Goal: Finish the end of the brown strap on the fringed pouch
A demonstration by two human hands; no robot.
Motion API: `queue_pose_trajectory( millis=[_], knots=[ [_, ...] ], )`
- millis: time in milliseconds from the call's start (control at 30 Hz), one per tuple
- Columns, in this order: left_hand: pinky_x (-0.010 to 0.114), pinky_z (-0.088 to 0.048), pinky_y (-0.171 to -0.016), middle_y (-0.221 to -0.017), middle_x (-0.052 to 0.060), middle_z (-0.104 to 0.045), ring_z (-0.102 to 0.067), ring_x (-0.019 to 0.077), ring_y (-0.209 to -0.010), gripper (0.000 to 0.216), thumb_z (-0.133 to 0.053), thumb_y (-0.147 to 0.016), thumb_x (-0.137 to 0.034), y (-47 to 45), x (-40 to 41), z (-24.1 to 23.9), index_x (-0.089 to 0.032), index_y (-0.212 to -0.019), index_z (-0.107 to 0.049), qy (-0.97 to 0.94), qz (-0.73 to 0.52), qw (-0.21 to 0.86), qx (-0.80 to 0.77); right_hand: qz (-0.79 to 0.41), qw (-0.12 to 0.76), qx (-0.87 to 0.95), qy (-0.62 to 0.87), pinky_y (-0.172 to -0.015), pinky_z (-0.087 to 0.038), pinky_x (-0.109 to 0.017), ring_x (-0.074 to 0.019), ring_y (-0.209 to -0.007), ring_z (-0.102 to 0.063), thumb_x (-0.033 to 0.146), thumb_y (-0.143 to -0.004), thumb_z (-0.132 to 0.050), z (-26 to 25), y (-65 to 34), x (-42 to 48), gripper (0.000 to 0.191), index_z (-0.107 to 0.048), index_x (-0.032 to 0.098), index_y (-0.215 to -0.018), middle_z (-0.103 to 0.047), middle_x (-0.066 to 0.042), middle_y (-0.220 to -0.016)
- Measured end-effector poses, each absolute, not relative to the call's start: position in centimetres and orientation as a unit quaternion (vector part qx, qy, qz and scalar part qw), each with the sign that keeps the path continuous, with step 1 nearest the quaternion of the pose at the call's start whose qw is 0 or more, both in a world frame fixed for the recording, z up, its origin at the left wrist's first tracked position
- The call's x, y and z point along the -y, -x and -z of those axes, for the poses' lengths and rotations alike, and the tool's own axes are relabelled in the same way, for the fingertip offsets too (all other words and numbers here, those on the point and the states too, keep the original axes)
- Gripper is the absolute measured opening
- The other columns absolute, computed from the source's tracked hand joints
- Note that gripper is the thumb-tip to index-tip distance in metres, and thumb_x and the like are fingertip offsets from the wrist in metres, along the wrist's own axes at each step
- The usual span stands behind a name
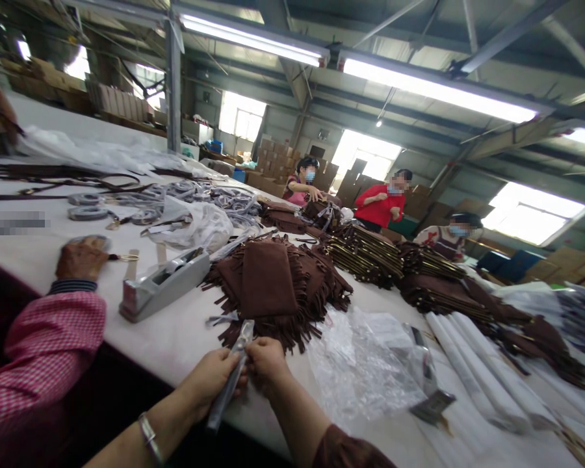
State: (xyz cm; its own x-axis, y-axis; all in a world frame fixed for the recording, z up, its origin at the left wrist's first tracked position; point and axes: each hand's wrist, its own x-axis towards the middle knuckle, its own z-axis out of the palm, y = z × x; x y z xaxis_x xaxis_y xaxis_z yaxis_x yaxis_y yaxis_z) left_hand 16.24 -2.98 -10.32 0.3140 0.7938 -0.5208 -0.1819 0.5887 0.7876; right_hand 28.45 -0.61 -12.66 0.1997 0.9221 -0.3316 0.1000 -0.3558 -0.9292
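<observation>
My left hand [213, 378], with a metal bangle at the wrist, is closed around a long narrow strip in greyish plastic wrap [225, 389], perhaps a wrapped strap. My right hand [268, 363] pinches the same strip near its upper end, with the fingertips close to my left thumb. The strip slants over the table's front edge, its lower end hanging below my left hand. Just beyond my hands lies a pile of dark brown fringed bags [269, 279]. To the right of my right hand, clear plastic bags [365, 361] are spread on the table.
A grey tape dispenser [168, 283] stands left of the pile, another dispenser [431, 396] at right. A co-worker's gloved hand [82, 260] rests at left. Coiled wrapped straps [190, 193], stacked brown bags [365, 250] and white rolls [487, 370] cover the table. Several people work beyond.
</observation>
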Motion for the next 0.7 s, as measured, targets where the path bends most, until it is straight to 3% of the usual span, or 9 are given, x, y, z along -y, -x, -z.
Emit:
queue_pose_trajectory(
  millis=[100, 200, 300, 367, 500, 700],
  knots=[
    [0.018, -0.037, -0.042, -0.057, -0.005, -0.055, -0.047, 0.0080, -0.046, 0.047, -0.079, -0.061, -0.054, -16.1, 2.9, 10.6, -0.019, -0.077, -0.051, -0.324, -0.335, 0.733, -0.496, -0.434, 0.421, 0.439, 0.665, -0.050, -0.042, -0.023, -0.0128, -0.051, -0.050, 0.022, -0.073, -0.065, 12.6, -29.4, 1.0, 0.021, -0.057, 0.016, -0.055, -0.051, 0.002, -0.048],
    [0.019, -0.038, -0.043, -0.059, -0.005, -0.055, -0.047, 0.0075, -0.046, 0.056, -0.079, -0.054, -0.060, -15.6, 2.9, 10.6, -0.020, -0.080, -0.051, -0.331, -0.330, 0.732, -0.496, -0.332, 0.429, 0.543, 0.641, -0.071, -0.048, -0.026, -0.0169, -0.074, -0.058, 0.015, -0.075, -0.061, 12.3, -30.7, 2.2, 0.008, -0.069, 0.016, -0.074, -0.064, -0.004, -0.074],
    [0.019, -0.037, -0.043, -0.058, -0.006, -0.053, -0.044, 0.0070, -0.045, 0.059, -0.078, -0.051, -0.064, -15.3, 2.9, 10.5, -0.020, -0.079, -0.050, -0.348, -0.320, 0.727, -0.498, -0.170, 0.393, 0.720, 0.546, -0.085, -0.048, -0.027, -0.0182, -0.093, -0.060, 0.008, -0.075, -0.058, 12.0, -31.6, 3.3, 0.039, -0.069, 0.021, -0.110, -0.064, -0.007, -0.106],
    [0.019, -0.034, -0.042, -0.056, -0.006, -0.051, -0.042, 0.0069, -0.044, 0.057, -0.075, -0.053, -0.065, -15.2, 2.9, 10.6, -0.020, -0.077, -0.050, -0.369, -0.312, 0.720, -0.498, -0.090, 0.353, 0.791, 0.492, -0.086, -0.048, -0.027, -0.0188, -0.097, -0.058, 0.009, -0.078, -0.058, 11.8, -31.7, 3.4, 0.043, -0.067, 0.025, -0.118, -0.061, -0.007, -0.115],
    [0.022, -0.030, -0.042, -0.053, -0.006, -0.047, -0.039, 0.0094, -0.042, 0.043, -0.063, -0.068, -0.062, -15.3, 3.0, 11.0, -0.021, -0.074, -0.049, -0.429, -0.302, 0.684, -0.506, 0.010, 0.271, 0.857, 0.438, -0.078, -0.046, -0.029, -0.0195, -0.089, -0.055, 0.021, -0.091, -0.055, 10.8, -31.5, 2.2, 0.018, -0.072, 0.025, -0.096, -0.064, -0.005, -0.106],
    [0.029, -0.031, -0.056, -0.056, -0.001, -0.051, -0.046, 0.0165, -0.054, 0.024, -0.052, -0.086, -0.034, -15.0, 2.7, 11.0, -0.023, -0.065, -0.050, -0.544, -0.347, 0.531, -0.550, 0.054, 0.141, 0.927, 0.342, -0.077, -0.041, -0.031, -0.0184, -0.087, -0.055, 0.022, -0.092, -0.057, 8.0, -31.3, 0.0, 0.010, -0.067, 0.023, -0.089, -0.066, -0.003, -0.090]
  ],
)
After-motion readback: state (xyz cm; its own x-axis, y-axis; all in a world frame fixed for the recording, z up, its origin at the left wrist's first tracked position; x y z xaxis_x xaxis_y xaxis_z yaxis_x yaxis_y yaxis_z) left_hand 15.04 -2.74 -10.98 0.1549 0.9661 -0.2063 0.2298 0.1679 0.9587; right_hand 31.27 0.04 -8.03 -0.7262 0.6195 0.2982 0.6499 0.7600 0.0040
